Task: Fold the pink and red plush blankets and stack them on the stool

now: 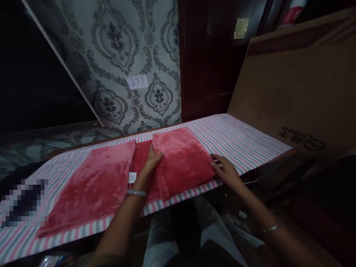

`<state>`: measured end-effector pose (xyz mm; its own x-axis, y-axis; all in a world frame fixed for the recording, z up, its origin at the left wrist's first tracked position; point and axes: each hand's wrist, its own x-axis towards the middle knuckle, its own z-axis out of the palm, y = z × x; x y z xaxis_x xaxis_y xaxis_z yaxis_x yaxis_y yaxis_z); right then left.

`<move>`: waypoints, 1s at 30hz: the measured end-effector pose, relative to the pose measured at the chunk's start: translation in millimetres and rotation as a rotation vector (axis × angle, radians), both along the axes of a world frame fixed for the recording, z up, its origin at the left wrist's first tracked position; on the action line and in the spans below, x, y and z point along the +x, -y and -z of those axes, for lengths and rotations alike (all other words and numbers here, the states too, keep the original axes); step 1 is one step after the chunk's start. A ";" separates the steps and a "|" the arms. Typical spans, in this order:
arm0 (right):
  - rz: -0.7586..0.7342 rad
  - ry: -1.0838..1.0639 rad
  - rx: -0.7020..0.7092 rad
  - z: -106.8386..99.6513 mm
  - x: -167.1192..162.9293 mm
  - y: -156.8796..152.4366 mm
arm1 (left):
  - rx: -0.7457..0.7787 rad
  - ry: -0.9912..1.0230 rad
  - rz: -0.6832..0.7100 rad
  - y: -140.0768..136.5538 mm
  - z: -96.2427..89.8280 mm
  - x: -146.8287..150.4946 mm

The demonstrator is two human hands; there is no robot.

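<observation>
A red plush blanket (91, 181) lies on a striped cloth, its left and right parts folded over toward the middle. A darker strip of it shows between the two folded parts, with a small white label (132, 177) there. My left hand (151, 160) is closed at the inner edge of the right folded part, thumb on top; its other fingertips are partly hidden. At the outer right edge of that part rests my right hand (224, 168), fingers a little apart and touching the fold.
The striped cloth (236, 137) covers a long narrow surface against a patterned wall (116, 55). A large cardboard sheet (294, 85) leans at the right. A dark screen (36, 74) stands at the left. A paper marked 277 (138, 81) is on the wall.
</observation>
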<state>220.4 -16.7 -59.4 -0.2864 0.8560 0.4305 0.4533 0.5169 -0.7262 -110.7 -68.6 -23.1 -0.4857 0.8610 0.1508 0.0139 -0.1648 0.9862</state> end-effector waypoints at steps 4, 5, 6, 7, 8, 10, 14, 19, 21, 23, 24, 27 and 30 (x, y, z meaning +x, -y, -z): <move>-0.107 -0.143 -0.126 22.3 11.6 17.4 | -0.055 -0.024 0.012 33.6 15.8 12.2; -0.130 -0.164 -0.125 25.9 12.3 21.1 | -0.070 -0.029 -0.010 40.9 18.6 15.0; -0.145 -0.176 -0.123 28.5 12.4 23.9 | -0.086 -0.027 -0.028 46.8 19.9 17.6; -0.147 -0.182 -0.119 30.2 12.0 25.7 | -0.101 -0.011 -0.041 51.0 19.5 19.9; -0.138 -0.185 -0.117 31.1 10.9 26.6 | -0.121 0.023 -0.043 53.4 17.4 21.8; -0.099 -0.191 -0.124 30.8 7.0 26.6 | -0.179 0.134 -0.026 53.8 8.4 24.6; 0.017 -0.219 -0.169 24.9 -7.0 24.6 | -0.225 0.283 0.007 46.6 -17.3 29.6; 0.188 -0.163 -0.079 21.1 -21.4 22.2 | -0.202 0.239 -0.049 46.0 -29.9 33.2; 0.192 -0.132 -0.004 24.2 -21.7 22.0 | -0.207 0.200 -0.074 50.6 -24.8 30.3; 0.189 -0.093 0.059 28.9 -19.9 22.9 | -0.193 0.174 -0.063 56.5 -15.9 25.8; 0.186 -0.067 0.082 31.4 -18.7 23.6 | -0.186 0.167 -0.044 59.3 -11.1 23.7; 0.160 0.003 0.133 37.4 -15.8 25.3 | -0.168 0.147 0.008 64.7 0.7 20.2; 0.153 0.022 0.159 40.6 -14.4 25.5 | -0.139 0.097 -0.043 67.2 6.7 21.2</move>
